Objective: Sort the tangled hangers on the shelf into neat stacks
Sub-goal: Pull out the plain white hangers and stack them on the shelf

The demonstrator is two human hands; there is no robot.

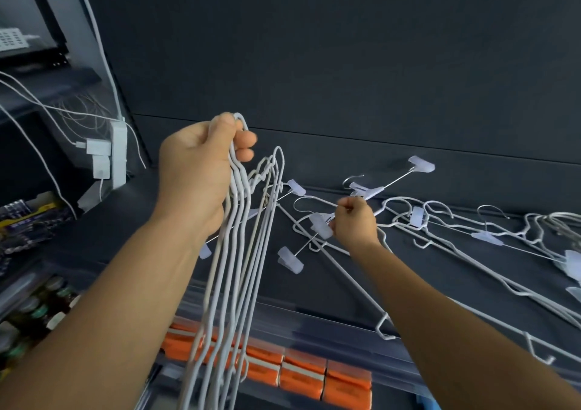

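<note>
From the head camera, the left hand (196,171) is raised above the dark shelf (440,284), its fingers and thumb curled tight round the hooks of a bunch of white wire hangers (232,284); the bunch hangs down from the fist past the front edge of the shelf. The right hand (355,224) is further back on the shelf, fingers closed in a pinch on the thin metal rod of a clip hanger (317,230), whose pale plastic clips sit just beside the knuckles and lower left of them. Around and to the right of that hand lies the tangle of loose hangers (465,240), white wire ones mixed with more clip hangers, overlapping one another and spreading across the shelf to the right edge of view, some ends poking over the front lip. Below the shelf, a clear-fronted drawer (314,325) holds a row of orange packets (301,375) packed side by side. At lower left a tray (19,287) holds small bottles (47,303) with dark and greenish caps, standing close together; what they contain cannot be told. At upper left, a white power strip (118,155) hangs against the side panel with white plugs and cables (37,101) running from it.
</note>
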